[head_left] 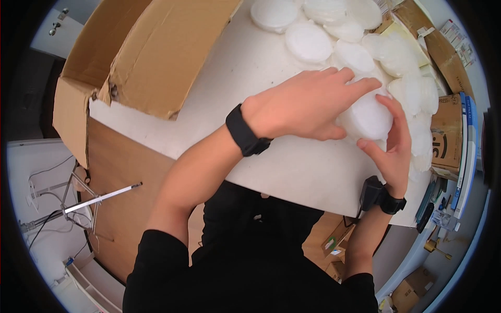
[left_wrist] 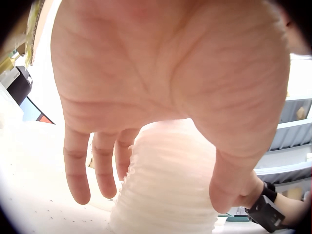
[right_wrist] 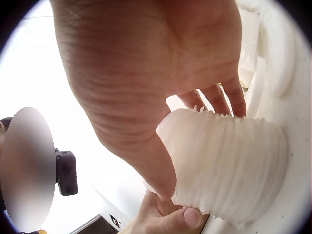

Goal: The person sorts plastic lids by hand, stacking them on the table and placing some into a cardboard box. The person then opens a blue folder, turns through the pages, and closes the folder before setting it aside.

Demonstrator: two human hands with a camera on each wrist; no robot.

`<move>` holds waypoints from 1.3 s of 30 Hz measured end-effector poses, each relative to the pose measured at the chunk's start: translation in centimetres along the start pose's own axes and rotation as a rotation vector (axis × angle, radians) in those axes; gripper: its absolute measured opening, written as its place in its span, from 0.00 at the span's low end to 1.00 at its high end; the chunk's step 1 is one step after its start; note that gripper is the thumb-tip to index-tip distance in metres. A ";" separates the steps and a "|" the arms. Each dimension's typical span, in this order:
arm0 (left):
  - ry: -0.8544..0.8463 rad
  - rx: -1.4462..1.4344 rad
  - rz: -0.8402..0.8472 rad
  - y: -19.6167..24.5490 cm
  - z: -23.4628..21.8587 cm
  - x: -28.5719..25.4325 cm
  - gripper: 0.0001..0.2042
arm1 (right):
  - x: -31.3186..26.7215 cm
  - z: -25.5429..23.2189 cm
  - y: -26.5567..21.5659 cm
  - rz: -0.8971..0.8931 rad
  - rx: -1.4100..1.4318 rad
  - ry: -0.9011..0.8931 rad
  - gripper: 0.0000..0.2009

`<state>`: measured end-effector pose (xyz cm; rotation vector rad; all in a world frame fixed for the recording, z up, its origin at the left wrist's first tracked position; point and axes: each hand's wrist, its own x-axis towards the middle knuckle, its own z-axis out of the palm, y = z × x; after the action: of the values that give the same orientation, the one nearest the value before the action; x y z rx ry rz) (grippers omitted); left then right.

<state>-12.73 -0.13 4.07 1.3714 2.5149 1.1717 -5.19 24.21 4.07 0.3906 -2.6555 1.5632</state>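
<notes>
A stack of white, translucent round pieces with ruffled edges point(head_left: 368, 119) point(left_wrist: 165, 180) point(right_wrist: 229, 165) stands on the white table. My left hand point(head_left: 308, 104) point(left_wrist: 165, 73) spans it from the left, thumb at one side and fingers at the other; some fingertips look apart from it in the left wrist view. On the right side, my right hand point(head_left: 394, 151) point(right_wrist: 151, 73) curves its thumb and fingers round the upper part of the stack. The far fingers are partly hidden behind the stack in the right wrist view.
More white round stacks point(head_left: 308, 43) lie across the table's point(head_left: 292, 167) back and right side. An open cardboard box point(head_left: 156, 57) stands at the upper left. Boxes point(head_left: 448, 133) and blue-edged panels line the right edge.
</notes>
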 end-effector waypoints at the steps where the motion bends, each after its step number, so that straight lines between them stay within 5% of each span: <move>1: 0.009 -0.003 0.010 -0.1 0.0 0.0 0.44 | 0.2 -0.1 0.3 -0.025 -0.032 0.013 0.41; 10: -0.202 -0.279 -0.139 0.7 -1.8 0.3 0.45 | 0.2 -1.1 -2.8 0.036 -0.154 -0.104 0.42; 19: -0.186 -0.440 -0.143 -0.1 -2.1 0.1 0.45 | -2.3 -0.3 -5.1 0.176 -0.125 -0.126 0.45; 23: -0.085 -0.327 -0.070 0.3 -0.8 -2.5 0.48 | -5.5 1.7 -4.9 0.109 -0.272 -0.015 0.44; 27: 0.000 -0.395 -0.183 1.2 -0.7 -3.6 0.56 | -9.0 2.7 -5.0 0.213 -0.037 0.131 0.49; 29: 0.002 -0.473 -0.397 1.0 -0.2 -4.3 0.56 | -10.4 3.1 -5.4 0.371 0.055 0.147 0.48; 39: 0.036 -0.807 -0.312 3.1 2.0 -10.2 0.42 | -10.6 5.5 1.1 0.120 0.331 0.372 0.41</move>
<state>-3.58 -5.49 1.57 0.7218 1.8002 1.8237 5.35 22.07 -1.24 -0.0552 -2.1834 1.8973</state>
